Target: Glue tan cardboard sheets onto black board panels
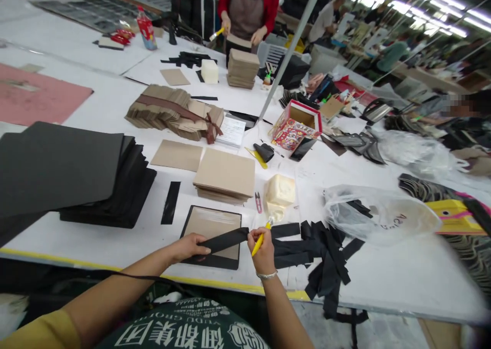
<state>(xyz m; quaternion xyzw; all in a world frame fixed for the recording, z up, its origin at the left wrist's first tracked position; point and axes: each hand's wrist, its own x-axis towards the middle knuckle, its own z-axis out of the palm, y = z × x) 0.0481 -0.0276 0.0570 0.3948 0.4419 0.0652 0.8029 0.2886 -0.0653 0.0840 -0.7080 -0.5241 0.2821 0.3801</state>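
Observation:
A black fabric strip point(224, 240) stretches between my two hands, over a tan board point(215, 220) that lies on a larger black sheet. My left hand point(188, 248) pinches the strip's left end. At its other end, my right hand point(262, 246) grips the strip and also a yellow-handled brush point(258, 244), its bristles pointing away from me. Just beyond the brush tip stands a whitish glue tub point(281, 189), with glue smeared around its base. Loose black strips point(326, 257) lie heaped to the right of my right hand.
Behind the board sits a stack of tan boards point(224, 175), with small red snips point(258, 202) beside it. Black sheets point(76, 170) are piled at left. A clear plastic bag point(379, 213) lies at right. A metal pole point(287, 52) rises mid-table; a co-worker point(249, 11) stands opposite.

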